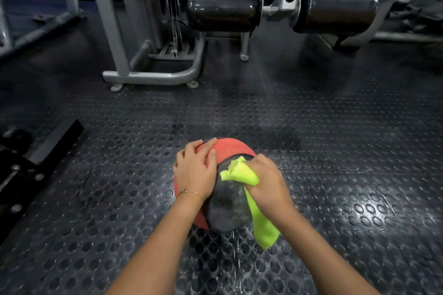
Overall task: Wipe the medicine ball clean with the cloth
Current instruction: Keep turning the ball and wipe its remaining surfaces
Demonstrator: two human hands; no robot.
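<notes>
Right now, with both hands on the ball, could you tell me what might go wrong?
The medicine ball sits on the studded floor steadied only by the left hand, so a hard wipe might roll it away. The cloth hangs loose below the right hand; its tail could drag on the wet-looking floor and pick up dirt.

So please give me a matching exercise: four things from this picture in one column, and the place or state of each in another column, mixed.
1. left hand
2. right hand
3. medicine ball
4. roller pads

A. on the studded floor
B. flat on the red panel
C. on the machine behind
D. grip shut on the green cloth

Pairs: 1-B, 2-D, 3-A, 4-C
</notes>
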